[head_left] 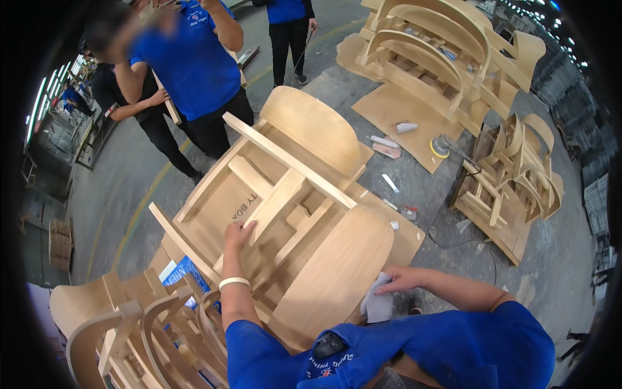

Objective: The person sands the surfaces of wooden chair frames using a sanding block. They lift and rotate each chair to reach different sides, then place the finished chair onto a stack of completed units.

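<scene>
A pale, unpainted wooden chair frame (280,202) lies in front of me on flattened cardboard, with two broad curved panels. One panel (334,279) is close to me; the other (314,129) is at the far end. My left hand (237,236) is closed on a wooden rail in the middle of the frame, its thumb over the edge. In my right hand (403,279) is a folded pale grey sheet (378,301), held beside the near panel's right end. Whether it is cloth or abrasive paper I cannot tell.
Stacked chair frames (129,324) stand at lower left, with more piles (421,58) at far right and on a pallet (492,227). An orbital sander (440,146) rests on cardboard, its cord trailing across the floor. Several people (194,61) stand beyond the frame.
</scene>
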Demonstrator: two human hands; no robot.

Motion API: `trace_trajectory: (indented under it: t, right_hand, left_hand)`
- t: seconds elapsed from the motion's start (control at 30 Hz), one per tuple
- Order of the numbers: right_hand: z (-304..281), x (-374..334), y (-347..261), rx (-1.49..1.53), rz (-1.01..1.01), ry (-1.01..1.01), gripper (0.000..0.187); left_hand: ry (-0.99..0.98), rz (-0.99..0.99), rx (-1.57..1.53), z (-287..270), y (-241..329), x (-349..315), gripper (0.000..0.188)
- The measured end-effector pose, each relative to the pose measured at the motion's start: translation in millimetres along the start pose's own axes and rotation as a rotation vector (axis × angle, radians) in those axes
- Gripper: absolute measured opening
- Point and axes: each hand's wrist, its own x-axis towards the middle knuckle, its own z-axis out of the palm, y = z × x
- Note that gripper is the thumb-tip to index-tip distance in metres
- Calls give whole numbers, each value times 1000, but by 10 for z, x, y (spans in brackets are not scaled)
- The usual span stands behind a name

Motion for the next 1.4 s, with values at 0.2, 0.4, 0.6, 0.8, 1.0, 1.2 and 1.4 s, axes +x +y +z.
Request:
trace_trajectory:
  t: [0.2,0.4,0.6,0.8,1.0,1.2,1.4]
  right_hand:
    - [23,351,-323,27,-58,40,27]
    - [110,603,-421,-71,-148,-7,30]
    - [307,805,-383,-52,-297,39,33]
    - [300,767,-315,-126,-243,-59,34]
    - [285,197,-170,113,-84,75,37]
    - [239,-759,101,370,-168,662,38]
    - [593,-1936,644,567,-402,995,37]
  left_hand:
    - [-20,-30,89,130,-97,345,63]
    - [5,30,21,377,-363,601,57]
    - [-2,46,-2,525,-484,782,55]
    - [-99,-88,135,492,-438,870,60]
    - [85,221,76,44,-54,755,50]
    - [145,547,43,-399,1041,340,44]
    - [27,773,256,-389,2806,-695,48]
